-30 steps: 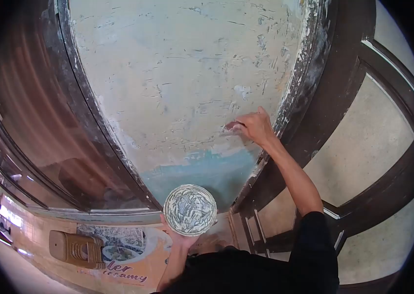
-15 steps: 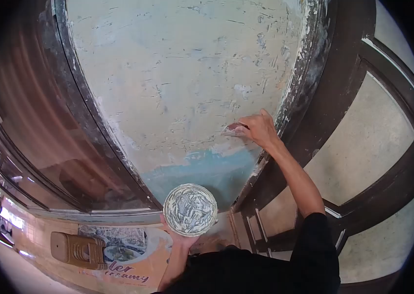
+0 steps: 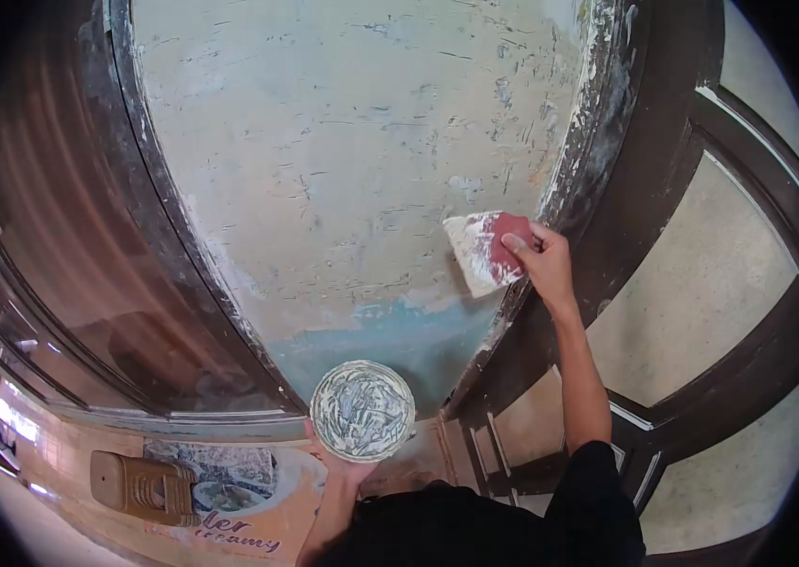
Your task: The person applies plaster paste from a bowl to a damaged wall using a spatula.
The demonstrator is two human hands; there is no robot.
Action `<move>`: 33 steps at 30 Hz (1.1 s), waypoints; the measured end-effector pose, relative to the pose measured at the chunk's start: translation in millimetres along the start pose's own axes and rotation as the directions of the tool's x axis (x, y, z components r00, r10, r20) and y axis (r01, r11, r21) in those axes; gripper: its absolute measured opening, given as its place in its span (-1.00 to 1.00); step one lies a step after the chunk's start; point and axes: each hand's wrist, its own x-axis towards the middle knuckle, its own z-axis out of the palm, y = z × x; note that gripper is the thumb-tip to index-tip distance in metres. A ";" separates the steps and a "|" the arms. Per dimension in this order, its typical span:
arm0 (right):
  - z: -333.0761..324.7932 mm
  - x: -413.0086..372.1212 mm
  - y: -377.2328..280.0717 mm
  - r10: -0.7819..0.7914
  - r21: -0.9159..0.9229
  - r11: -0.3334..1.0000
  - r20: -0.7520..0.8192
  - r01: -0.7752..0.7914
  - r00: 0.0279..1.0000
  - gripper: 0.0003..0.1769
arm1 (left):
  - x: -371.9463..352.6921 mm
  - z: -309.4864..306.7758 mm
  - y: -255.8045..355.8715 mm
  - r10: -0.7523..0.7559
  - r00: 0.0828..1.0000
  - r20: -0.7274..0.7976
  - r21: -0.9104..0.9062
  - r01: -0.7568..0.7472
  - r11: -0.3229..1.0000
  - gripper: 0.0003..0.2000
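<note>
Pinched in my right hand [image 3: 549, 260] is a red putty scraper [image 3: 511, 241], its flat face toward me and its wide edge coated in pale putty. It is held in front of the wall's right side, near the dark frame. My left hand [image 3: 347, 463] supports a round container [image 3: 362, 411] from below and the left side. Streaked white and grey putty covers what shows of it. Beyond both hands rises the wall [image 3: 324, 189], cream and patchy with scratches, with a bare blue-green band [image 3: 390, 326] low down.
A dark-framed window with a curtain [image 3: 50, 208] flanks the wall on the left. Dark panelled woodwork [image 3: 645, 283] stands close on the right. On the floor at lower left are a brown plastic stool stack [image 3: 139, 485] and a printed cardboard sheet [image 3: 267, 515].
My right hand has drawn back from the wall and turned, so the scraper's putty-covered face now shows. The container has shifted very slightly left and down in view.
</note>
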 end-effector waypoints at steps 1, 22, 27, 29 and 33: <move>1.0 -6.7 1.6 0.004 0.002 1.000 -0.001 -0.004 1.000 -0.76 | 0.5 -1.4 0.4 -0.009 1.000 0.008 0.020 0.009 1.000 -0.06; 76.3 -250.0 140.1 0.627 0.988 0.023 0.106 -0.155 0.771 -0.68 | 17.8 -13.2 15.1 0.043 0.999 0.026 0.119 -0.046 0.992 0.01; 39.3 -211.3 98.6 0.357 0.871 0.464 -0.015 -0.163 0.934 -0.77 | 18.7 -6.5 11.4 -0.011 1.000 0.024 0.087 0.009 0.996 -0.05; 37.1 -209.1 92.1 0.324 0.863 0.482 -0.014 -0.152 0.946 -0.75 | 17.6 -7.6 7.6 0.003 0.999 -0.034 0.065 -0.001 0.998 -0.05; 40.5 -200.1 80.1 0.294 0.902 0.386 0.080 -0.195 0.953 -0.55 | 12.6 2.9 8.3 -0.037 0.999 0.000 0.089 0.036 0.995 -0.06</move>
